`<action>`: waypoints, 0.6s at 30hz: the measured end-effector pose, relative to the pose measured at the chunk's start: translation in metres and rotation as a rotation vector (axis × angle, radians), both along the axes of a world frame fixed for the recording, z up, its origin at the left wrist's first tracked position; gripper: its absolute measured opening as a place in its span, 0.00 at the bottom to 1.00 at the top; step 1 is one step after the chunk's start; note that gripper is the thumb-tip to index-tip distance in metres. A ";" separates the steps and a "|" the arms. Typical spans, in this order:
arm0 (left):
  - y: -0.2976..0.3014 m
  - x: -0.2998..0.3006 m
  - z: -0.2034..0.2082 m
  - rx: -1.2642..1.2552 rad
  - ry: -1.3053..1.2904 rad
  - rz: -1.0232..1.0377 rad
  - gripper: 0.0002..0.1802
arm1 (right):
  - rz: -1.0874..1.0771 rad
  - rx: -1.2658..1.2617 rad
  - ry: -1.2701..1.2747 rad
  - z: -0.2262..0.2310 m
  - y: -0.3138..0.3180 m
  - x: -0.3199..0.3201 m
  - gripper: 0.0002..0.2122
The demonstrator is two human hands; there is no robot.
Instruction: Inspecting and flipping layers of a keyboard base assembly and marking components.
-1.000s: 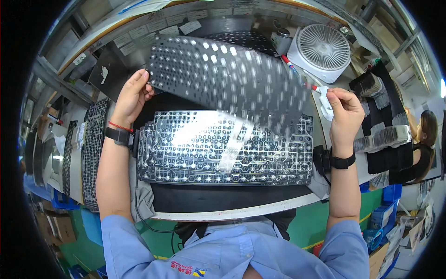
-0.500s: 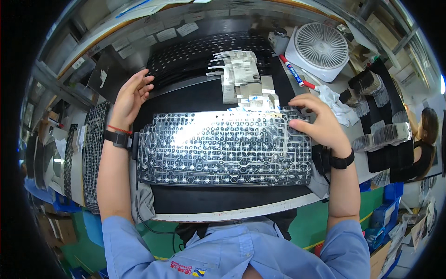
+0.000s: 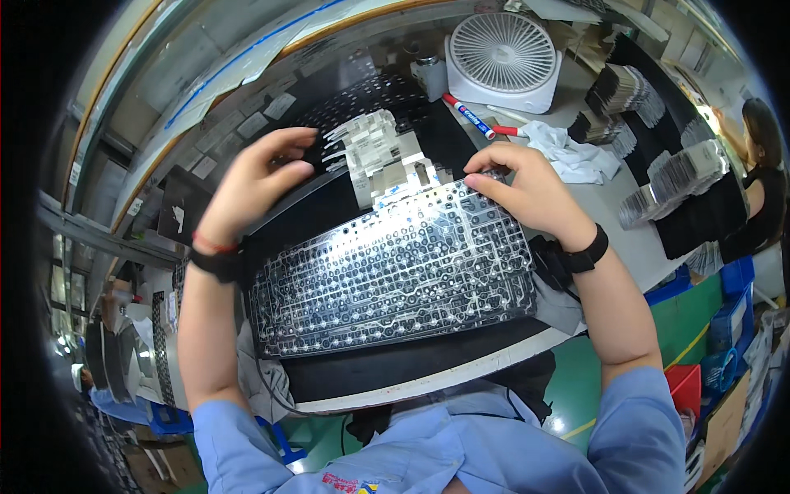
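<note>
A stack of clear keyboard membrane sheets (image 3: pixel 387 272) with dark round contacts and pale printed traces lies on the black work mat (image 3: pixel 428 366). Silvery flat tails (image 3: pixel 378 160) fan out beyond its far edge. My right hand (image 3: pixel 527 188) is at the far right edge of the stack, thumb and forefinger closed on the top membrane sheet. To the left of the tails, my left hand (image 3: pixel 259 179) hovers, slightly blurred, with fingers stretched out, thumb apart and nothing held.
A white fan (image 3: pixel 504 62) stands at the back, near a marker pen (image 3: pixel 469 115) and a crumpled white cloth (image 3: pixel 572 152). Bundled membrane sheets (image 3: pixel 679 181) lie on the right, where another person (image 3: pixel 761 173) sits. A perforated black sheet (image 3: pixel 362 95) is behind the tails.
The view has tilted and shifted. My left hand has moved inward toward the tails, its fingers now pointing right. My right thumb and forefinger have come together at the membrane's far edge.
</note>
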State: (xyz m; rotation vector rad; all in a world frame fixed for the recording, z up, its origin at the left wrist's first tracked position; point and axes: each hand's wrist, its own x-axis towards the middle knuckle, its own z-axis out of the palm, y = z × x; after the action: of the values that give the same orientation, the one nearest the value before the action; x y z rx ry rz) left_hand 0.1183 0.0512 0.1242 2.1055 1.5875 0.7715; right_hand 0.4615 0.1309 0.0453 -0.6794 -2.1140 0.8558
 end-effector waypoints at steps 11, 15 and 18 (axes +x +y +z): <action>0.090 0.052 -0.043 0.170 0.488 0.082 0.45 | 0.020 0.067 0.027 -0.005 0.006 0.005 0.09; 0.097 0.059 -0.048 0.121 0.538 0.171 0.49 | 0.021 0.063 0.017 -0.006 0.006 0.005 0.09; 0.103 0.049 -0.047 0.089 0.540 0.170 0.49 | 0.018 0.069 0.008 -0.006 0.006 0.006 0.08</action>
State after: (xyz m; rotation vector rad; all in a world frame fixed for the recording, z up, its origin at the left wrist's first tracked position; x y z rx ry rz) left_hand 0.1671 0.1541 0.0774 2.4021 2.0559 0.3343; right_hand 0.4671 0.1370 0.0396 -0.6214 -2.1354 0.7899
